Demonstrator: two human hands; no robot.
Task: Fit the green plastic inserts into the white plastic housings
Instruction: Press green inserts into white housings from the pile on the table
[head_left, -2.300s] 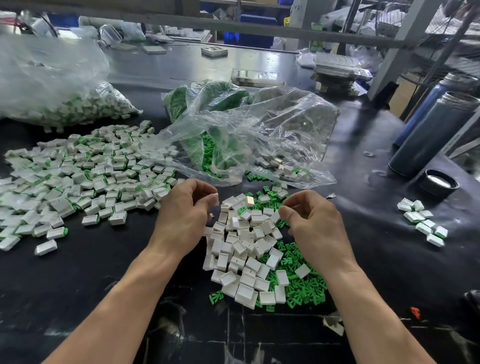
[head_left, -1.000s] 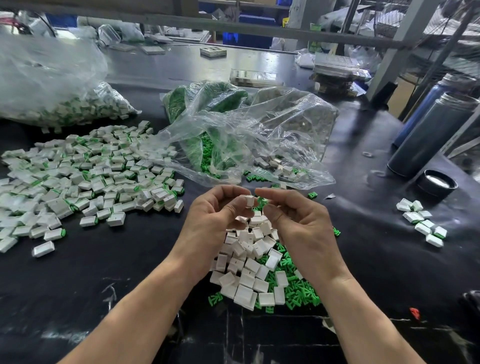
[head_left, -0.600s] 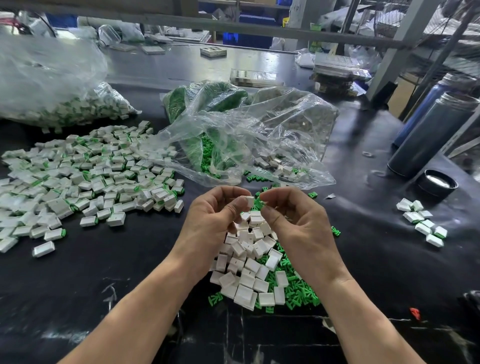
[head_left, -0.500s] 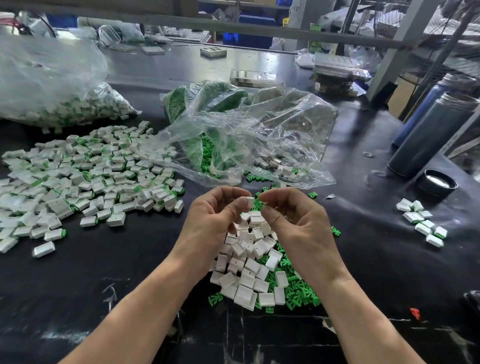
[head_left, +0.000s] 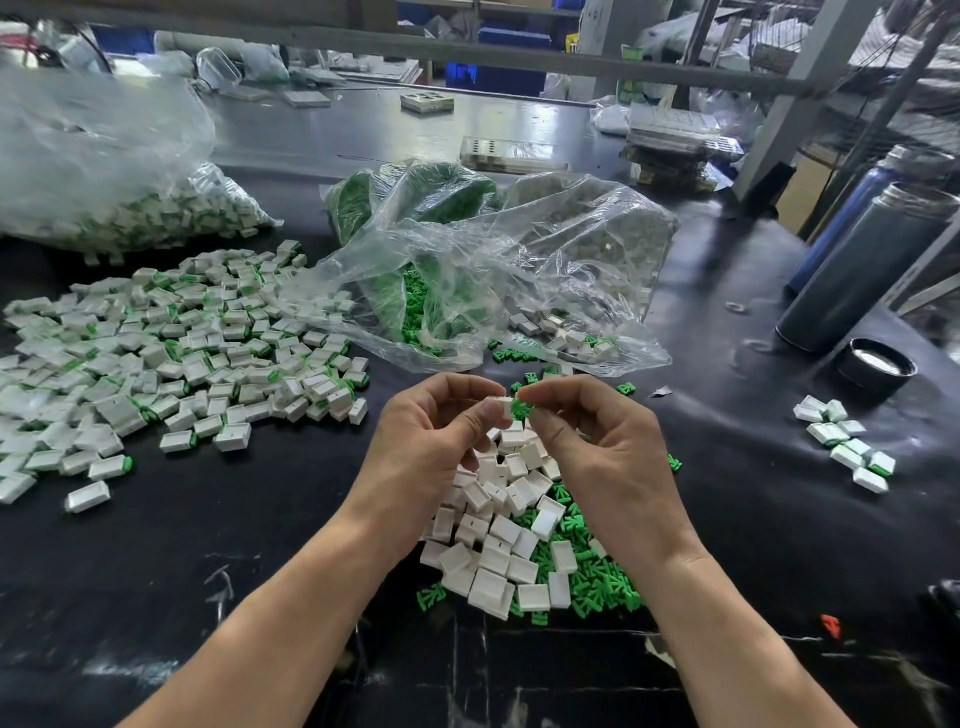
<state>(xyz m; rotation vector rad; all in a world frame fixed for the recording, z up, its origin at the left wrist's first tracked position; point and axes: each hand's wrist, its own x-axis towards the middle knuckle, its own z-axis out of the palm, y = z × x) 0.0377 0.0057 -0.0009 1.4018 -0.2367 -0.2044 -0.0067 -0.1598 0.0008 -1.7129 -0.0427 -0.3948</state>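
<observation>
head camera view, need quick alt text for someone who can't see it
Over a black table, a person's left hand pinches a white housing while the right hand pinches a green insert against its open end. Loose housings and inserts lie piled below the hands, finished pieces spread to the left, and clear bags of parts sit behind.

White housing (head_left: 502, 406) and green insert (head_left: 520, 409) meet — held above loose pile (head_left: 511, 540).

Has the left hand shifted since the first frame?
Yes. The left hand moved right, away from the finished pile, meeting the right hand above the loose housings.
</observation>
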